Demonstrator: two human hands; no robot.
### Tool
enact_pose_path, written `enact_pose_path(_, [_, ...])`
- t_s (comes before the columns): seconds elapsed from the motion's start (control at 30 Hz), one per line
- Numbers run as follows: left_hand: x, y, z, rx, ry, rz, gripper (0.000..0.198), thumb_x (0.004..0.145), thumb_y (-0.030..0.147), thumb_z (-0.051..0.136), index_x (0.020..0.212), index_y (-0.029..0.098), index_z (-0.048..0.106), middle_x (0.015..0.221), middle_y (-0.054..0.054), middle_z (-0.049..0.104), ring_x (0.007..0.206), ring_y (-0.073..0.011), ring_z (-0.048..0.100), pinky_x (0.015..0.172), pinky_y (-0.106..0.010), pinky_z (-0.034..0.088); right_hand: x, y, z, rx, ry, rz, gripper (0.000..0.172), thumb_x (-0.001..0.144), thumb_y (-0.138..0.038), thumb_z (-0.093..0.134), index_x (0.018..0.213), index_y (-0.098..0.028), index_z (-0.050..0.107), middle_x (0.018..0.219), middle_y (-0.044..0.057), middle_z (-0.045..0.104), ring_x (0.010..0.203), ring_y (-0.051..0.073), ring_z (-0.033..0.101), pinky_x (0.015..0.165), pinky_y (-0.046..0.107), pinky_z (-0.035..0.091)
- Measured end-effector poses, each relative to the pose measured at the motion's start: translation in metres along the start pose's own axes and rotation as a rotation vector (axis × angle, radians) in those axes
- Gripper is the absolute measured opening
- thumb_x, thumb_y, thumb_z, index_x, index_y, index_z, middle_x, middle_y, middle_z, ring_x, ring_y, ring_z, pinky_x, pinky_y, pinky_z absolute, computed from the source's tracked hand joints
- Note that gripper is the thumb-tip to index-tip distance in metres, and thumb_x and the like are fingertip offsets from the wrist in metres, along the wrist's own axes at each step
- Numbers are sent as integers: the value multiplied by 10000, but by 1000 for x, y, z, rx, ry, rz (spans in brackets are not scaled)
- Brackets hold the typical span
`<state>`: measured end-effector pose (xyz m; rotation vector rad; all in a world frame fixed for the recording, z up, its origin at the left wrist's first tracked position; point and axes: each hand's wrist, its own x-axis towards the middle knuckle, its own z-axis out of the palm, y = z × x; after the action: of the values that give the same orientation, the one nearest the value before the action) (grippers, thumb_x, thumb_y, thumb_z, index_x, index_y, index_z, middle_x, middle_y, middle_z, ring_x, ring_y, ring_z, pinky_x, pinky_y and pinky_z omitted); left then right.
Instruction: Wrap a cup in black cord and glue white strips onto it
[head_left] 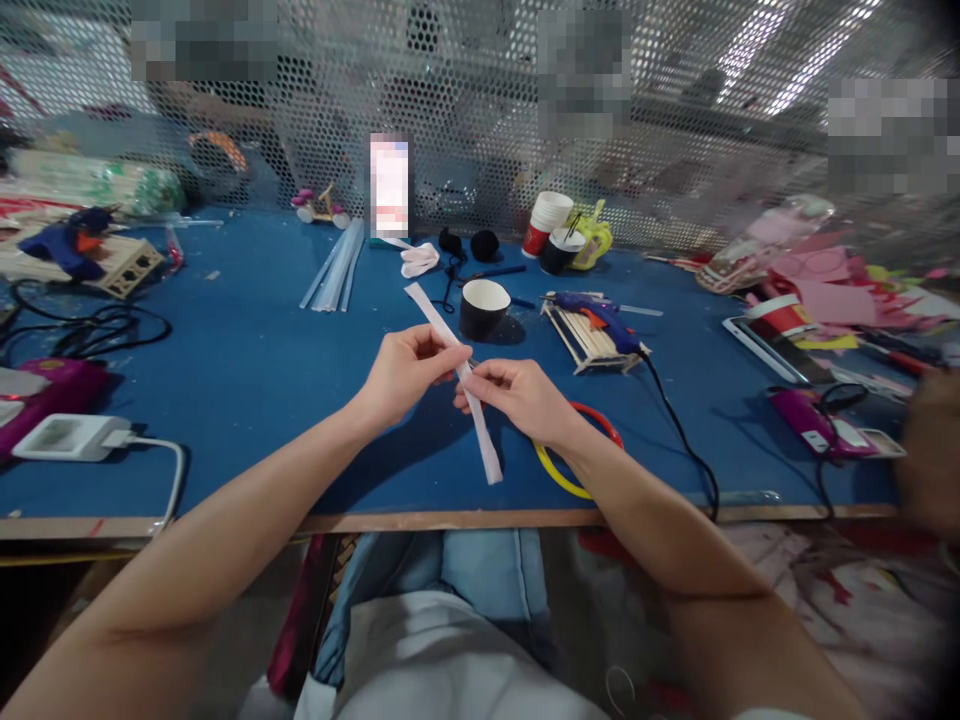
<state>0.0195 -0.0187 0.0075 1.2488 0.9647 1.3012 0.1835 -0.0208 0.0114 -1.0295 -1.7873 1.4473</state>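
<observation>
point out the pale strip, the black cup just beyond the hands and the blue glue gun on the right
Pale strip (481, 433): head view, on its lower stretch
Black cup (482, 321): head view, on its dark outer wall
Blue glue gun (621, 335): head view, on its handle

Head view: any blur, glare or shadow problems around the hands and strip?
Head view: strip, left hand and right hand fairly clear; pink paper at right softer; screen blown out near white; bright streaks through the upper-right mesh; cup shadowed toward its right; pixelated blocks along the top.
</observation>
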Motion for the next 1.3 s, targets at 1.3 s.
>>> enact_pose_path(1.3, [10,2,-13,-470,-100,-188,221,667,255,758,625,119,589,533,31,498,498,-44,483,484,-163,398,-64,-9,-50,-1255,-16,208,486,801,-143,514,1283,-88,491,1092,178,591,986,291,588,841,397,458])
